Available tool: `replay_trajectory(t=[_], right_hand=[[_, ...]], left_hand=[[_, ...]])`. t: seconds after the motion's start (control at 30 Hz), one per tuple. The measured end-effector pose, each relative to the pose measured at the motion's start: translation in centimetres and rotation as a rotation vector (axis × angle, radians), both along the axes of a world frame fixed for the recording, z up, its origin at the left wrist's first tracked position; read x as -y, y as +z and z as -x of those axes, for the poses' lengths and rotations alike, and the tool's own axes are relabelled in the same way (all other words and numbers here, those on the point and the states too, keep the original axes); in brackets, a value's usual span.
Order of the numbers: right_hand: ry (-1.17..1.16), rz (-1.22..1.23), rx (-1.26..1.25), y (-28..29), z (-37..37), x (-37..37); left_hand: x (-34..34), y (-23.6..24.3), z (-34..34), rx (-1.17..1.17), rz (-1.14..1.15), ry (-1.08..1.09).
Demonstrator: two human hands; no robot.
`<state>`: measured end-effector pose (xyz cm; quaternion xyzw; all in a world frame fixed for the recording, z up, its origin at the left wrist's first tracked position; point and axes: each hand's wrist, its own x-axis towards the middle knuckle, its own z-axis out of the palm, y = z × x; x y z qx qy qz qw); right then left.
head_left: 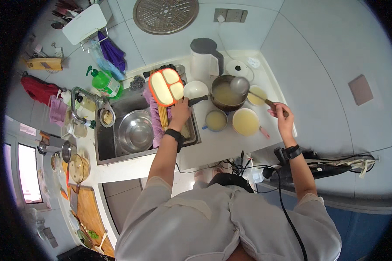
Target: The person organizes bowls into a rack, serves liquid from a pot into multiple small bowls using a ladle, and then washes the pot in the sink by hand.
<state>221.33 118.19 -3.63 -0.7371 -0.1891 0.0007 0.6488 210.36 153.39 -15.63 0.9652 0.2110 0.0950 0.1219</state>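
Observation:
My left hand [180, 114] is closed at the end of the black handle of a dark pot [227, 103], just below an orange-rimmed divided plate [166, 87]. Pale yellowish liquid lies in the pot. In my right hand [284, 117] is the brown-handled end of a ladle [240, 85], its metal bowl over the pot's far right side. Close around the pot stand a blue-handled cup [216, 120], a bowl with a pink handle [245, 122] and another bowl [258, 95], all holding similar liquid. A white bowl [196, 89] sits left of the pot.
To the left is a sink [103, 145] with a metal basin [136, 132] and a purple cloth [156, 117]. Behind the pot stands a white kettle [204, 61]. A green soap bottle [105, 82] is by the tap. Cables [244, 163] hang below the counter's front edge.

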Motion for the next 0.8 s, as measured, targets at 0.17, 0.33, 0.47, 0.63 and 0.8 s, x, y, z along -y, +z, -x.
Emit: replay_trajectory(t=[0.17,0.33,0.47,0.63,0.8], right_hand=[[0.152,0.223,0.060,-2.4,0.1,-3.8],[0.082,0.545,0.470,-3.4,0.8,-6.5],[0.069,0.617,0.434,-4.0,0.8,-7.9],[0.136,0.215,0.069,-5.5,-0.3,-8.1],[0.126,-0.084,-0.329,-4.4,-0.6,-7.5]], left_hand=[[1.6,0.1,2.0,0.116,0.026,-0.041],[4.3,0.7,3.8,0.124,0.138,-0.038],[6.6,0.9,4.6,0.168,0.115,-0.033],[8.6,1.2,4.8,0.106,0.144,-0.034],[10.6,0.6,5.3,0.117,0.164,-0.097]])
